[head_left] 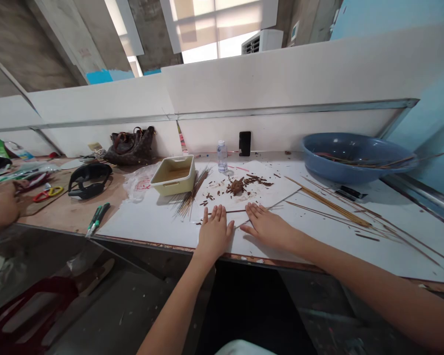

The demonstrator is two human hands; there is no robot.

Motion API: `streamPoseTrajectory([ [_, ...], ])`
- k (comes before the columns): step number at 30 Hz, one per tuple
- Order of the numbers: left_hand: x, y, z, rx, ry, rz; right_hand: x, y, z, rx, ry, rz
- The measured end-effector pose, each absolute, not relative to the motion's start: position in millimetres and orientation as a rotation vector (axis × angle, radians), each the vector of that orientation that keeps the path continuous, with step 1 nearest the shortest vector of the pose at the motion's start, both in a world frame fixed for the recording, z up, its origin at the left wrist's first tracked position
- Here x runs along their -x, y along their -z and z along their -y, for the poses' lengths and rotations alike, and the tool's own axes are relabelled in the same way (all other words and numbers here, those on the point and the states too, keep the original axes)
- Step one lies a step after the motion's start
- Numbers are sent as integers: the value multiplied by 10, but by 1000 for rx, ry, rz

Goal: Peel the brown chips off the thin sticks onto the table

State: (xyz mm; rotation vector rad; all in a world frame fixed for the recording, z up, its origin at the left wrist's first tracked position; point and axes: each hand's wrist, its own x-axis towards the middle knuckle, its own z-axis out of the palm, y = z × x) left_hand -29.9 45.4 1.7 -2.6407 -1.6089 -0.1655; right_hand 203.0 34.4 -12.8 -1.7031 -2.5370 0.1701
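Our left hand and right hand: flat, palms down, thumbs spread. One stick, crosswise, spanning our fingertips. One brown lump, beyond, between both hands.

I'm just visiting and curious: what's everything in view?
Basin: one, blue, back right
Sticks: many, tan-brown, mostly right
Bottle: one, clear, centre back
Phone: one, black, at wall
Clump: one, brown, centre
Rod: one, dark, at fingertips
Tub: one, yellow, centre left
Handbag: one, brown, back left
Headset: one, black, left
Handles: two, red and yellow, left
Tools: unclear count, green-black, front left
Co-worker's hand: one, bare, far left
Left hand, right hand: two, bare, front centre
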Motion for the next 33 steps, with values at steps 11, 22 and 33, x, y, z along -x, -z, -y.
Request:
streamPoseTrajectory([
  [11, 300, -68, -718, 2641, 166, 1634, -2071, 83, -606, 1732, -226, 2548],
  [22, 385, 12, -605, 2652, 160, 1612, -2130, 133, -472, 1692, -213, 2574],
  [33, 487, 47, -348, 2662, 143, 1580, -2178, 207, -259, 1651, -239, 2594],
])
